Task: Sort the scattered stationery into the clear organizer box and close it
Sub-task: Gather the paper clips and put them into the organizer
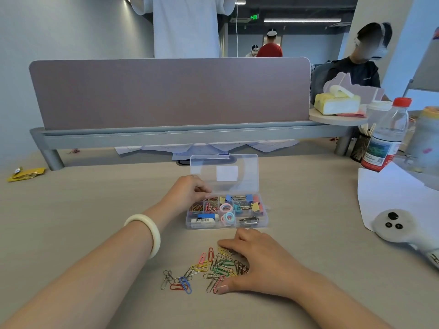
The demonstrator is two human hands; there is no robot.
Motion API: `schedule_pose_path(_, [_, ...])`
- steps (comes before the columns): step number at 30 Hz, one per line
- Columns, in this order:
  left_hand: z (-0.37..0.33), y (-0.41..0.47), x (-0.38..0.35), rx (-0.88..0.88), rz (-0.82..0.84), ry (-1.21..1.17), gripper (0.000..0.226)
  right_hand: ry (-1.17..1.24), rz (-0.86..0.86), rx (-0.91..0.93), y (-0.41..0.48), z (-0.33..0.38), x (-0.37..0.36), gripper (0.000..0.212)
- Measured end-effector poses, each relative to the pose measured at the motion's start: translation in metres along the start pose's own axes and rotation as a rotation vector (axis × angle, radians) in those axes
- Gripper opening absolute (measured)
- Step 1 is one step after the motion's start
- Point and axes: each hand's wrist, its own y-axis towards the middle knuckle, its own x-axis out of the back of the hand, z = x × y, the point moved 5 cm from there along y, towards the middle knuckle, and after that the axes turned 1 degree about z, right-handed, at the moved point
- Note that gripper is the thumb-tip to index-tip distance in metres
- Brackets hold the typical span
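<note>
— Where did the organizer box (226, 211) sit?

— On the pale worktop (95, 205), straight ahead of the person, its clear lid (224, 173) standing open at the back. The compartments already held coloured binder clips (247, 204), pastel rings (226, 213), some paper clips and a blue-and-white eraser (205, 218).

— And the left hand (190, 191)?

— It was at the box's far left corner, fingers curled over the back-left compartment. Whether it pinched anything, I could not tell. A pale bangle (147, 233) circled that wrist.

— The right hand (259, 264)?

— Palm down on the worktop in front of the box, fingers spread loosely over the right edge of the loose paper clips (204, 269), thumb touching a pink one. It had closed on nothing.

— Anything else nearby?

— A water bottle (386, 136) at the right, and a white controller (399, 225) lying on a paper sheet (389, 186).
</note>
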Motion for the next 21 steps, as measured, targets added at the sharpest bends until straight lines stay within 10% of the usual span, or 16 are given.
schedule_pose_path(9, [-0.001,-0.038,0.020,0.005,-0.174,-0.121,0.018,0.053,-0.040,0.054,0.002,0.001,0.001,0.065])
schedule_pose_path(21, [0.004,-0.134,0.017,-0.015,0.339,-0.171,0.033,0.377,0.078,0.002,-0.006,-0.024,0.014,0.057])
